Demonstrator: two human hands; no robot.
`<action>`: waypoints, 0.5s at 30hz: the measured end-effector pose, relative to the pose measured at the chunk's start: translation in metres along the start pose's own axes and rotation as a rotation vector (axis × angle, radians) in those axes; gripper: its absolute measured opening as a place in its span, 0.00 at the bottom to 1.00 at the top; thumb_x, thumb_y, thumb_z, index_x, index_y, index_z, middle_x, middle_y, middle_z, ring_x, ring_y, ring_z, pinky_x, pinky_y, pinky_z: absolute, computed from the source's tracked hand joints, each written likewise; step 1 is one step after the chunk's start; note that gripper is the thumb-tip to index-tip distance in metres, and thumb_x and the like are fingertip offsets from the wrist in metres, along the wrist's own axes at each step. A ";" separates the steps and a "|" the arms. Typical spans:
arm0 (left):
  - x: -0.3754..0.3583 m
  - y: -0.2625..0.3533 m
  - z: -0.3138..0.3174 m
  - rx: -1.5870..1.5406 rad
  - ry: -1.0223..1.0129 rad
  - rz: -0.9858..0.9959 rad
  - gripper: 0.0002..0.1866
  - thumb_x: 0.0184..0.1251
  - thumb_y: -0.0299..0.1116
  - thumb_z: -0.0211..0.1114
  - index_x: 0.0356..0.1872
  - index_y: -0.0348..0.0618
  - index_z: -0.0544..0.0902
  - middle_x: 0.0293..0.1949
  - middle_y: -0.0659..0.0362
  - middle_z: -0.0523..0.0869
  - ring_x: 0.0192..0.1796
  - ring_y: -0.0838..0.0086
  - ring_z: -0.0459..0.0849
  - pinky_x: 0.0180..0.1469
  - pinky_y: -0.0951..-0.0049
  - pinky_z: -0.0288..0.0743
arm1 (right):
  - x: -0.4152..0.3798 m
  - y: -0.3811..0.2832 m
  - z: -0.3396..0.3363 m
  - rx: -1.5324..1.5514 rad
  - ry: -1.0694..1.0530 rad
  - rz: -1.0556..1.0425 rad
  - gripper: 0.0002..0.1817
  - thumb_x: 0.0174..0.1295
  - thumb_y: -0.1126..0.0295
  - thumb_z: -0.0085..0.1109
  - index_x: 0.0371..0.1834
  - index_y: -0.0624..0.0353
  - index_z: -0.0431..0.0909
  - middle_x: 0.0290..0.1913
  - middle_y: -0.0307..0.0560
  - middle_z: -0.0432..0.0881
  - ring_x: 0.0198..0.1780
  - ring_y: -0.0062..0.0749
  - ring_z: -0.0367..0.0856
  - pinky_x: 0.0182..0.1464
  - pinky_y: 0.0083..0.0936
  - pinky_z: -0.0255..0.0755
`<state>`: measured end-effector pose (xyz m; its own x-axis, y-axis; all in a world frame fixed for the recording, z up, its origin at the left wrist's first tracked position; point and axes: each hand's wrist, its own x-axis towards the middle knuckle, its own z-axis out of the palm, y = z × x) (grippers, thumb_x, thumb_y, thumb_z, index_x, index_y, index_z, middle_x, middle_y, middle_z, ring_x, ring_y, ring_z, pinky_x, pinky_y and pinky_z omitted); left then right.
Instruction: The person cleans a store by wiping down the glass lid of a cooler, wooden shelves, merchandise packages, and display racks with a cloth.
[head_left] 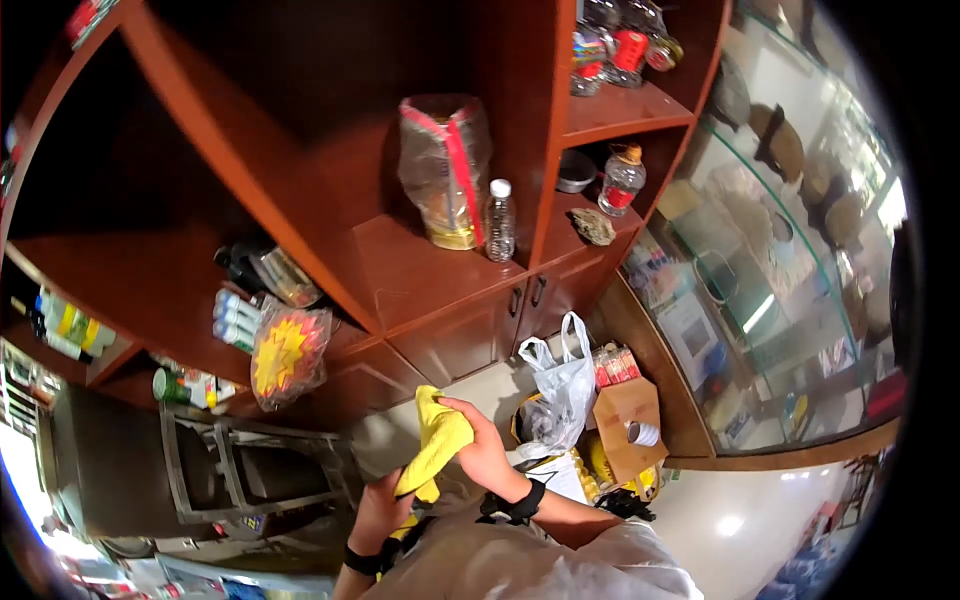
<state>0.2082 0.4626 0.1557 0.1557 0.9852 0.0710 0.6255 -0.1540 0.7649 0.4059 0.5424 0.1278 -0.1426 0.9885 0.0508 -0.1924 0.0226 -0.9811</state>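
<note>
A yellow cloth (440,440) is bunched between my two hands, in front of my body and below the wooden cabinet. My right hand (482,445) grips its upper right side, with the thumb and fingers pressed on the fabric. Lower down, my left hand (380,508) is closed on the cloth's lower left edge. Both wrists wear black bands. Neither hand touches the shelves.
On the cabinet shelf (400,270) stand a wrapped package (445,175) and a clear bottle (500,222). A starburst-printed packet (290,355) is at the left. Plastic bags (565,395) and a cardboard box (628,425) lie on the floor. Glass cases (780,240) stand right, a dark chair (255,470) left.
</note>
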 end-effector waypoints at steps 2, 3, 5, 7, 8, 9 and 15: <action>-0.004 -0.006 -0.016 -0.011 -0.023 -0.120 0.18 0.61 0.23 0.66 0.54 0.37 0.82 0.43 0.40 0.87 0.52 0.42 0.84 0.49 0.58 0.80 | 0.000 -0.008 0.015 -0.004 -0.048 0.015 0.27 0.63 0.88 0.53 0.66 0.59 0.76 0.60 0.47 0.82 0.61 0.31 0.79 0.65 0.26 0.71; -0.005 -0.013 -0.021 -0.042 0.008 -0.131 0.18 0.62 0.23 0.66 0.55 0.37 0.82 0.43 0.40 0.87 0.52 0.43 0.84 0.49 0.59 0.81 | 0.002 -0.013 0.024 -0.048 -0.089 -0.063 0.26 0.62 0.88 0.54 0.65 0.59 0.77 0.60 0.49 0.82 0.62 0.34 0.80 0.65 0.27 0.71; -0.008 -0.021 -0.034 -0.109 0.070 -0.149 0.18 0.62 0.22 0.64 0.55 0.36 0.83 0.43 0.40 0.87 0.51 0.45 0.86 0.47 0.62 0.82 | 0.003 -0.020 0.043 -0.099 -0.173 -0.161 0.24 0.60 0.87 0.57 0.61 0.61 0.80 0.62 0.52 0.81 0.64 0.42 0.80 0.65 0.30 0.71; -0.011 -0.034 -0.045 -0.159 0.122 -0.107 0.21 0.58 0.20 0.60 0.54 0.37 0.83 0.39 0.39 0.86 0.45 0.45 0.87 0.45 0.65 0.82 | 0.000 -0.035 0.061 -0.131 -0.280 -0.187 0.24 0.60 0.87 0.57 0.61 0.61 0.79 0.62 0.52 0.81 0.64 0.42 0.80 0.66 0.30 0.72; -0.012 -0.039 -0.051 -0.187 0.118 -0.145 0.22 0.56 0.19 0.59 0.55 0.37 0.83 0.38 0.39 0.86 0.44 0.44 0.87 0.44 0.65 0.81 | -0.001 -0.041 0.069 -0.159 -0.381 -0.216 0.24 0.59 0.87 0.58 0.61 0.61 0.79 0.61 0.52 0.81 0.64 0.43 0.80 0.66 0.31 0.72; -0.011 -0.045 -0.057 -0.162 0.124 -0.115 0.25 0.53 0.18 0.56 0.56 0.38 0.83 0.37 0.38 0.85 0.42 0.43 0.86 0.43 0.66 0.81 | -0.002 -0.043 0.074 -0.164 -0.481 -0.206 0.25 0.58 0.87 0.58 0.61 0.60 0.79 0.63 0.52 0.80 0.65 0.47 0.80 0.66 0.33 0.72; 0.001 -0.053 -0.084 -0.140 0.334 -0.095 0.23 0.54 0.15 0.53 0.52 0.39 0.84 0.39 0.41 0.88 0.45 0.50 0.91 0.47 0.65 0.82 | -0.009 -0.064 0.087 -0.539 -0.620 -0.280 0.29 0.55 0.87 0.55 0.63 0.57 0.78 0.66 0.52 0.77 0.67 0.52 0.77 0.67 0.37 0.72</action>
<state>0.1108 0.4778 0.1695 -0.1709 0.9682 0.1827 0.5107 -0.0715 0.8568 0.3354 0.5189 0.2064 -0.6924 0.6794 0.2427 0.1644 0.4761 -0.8639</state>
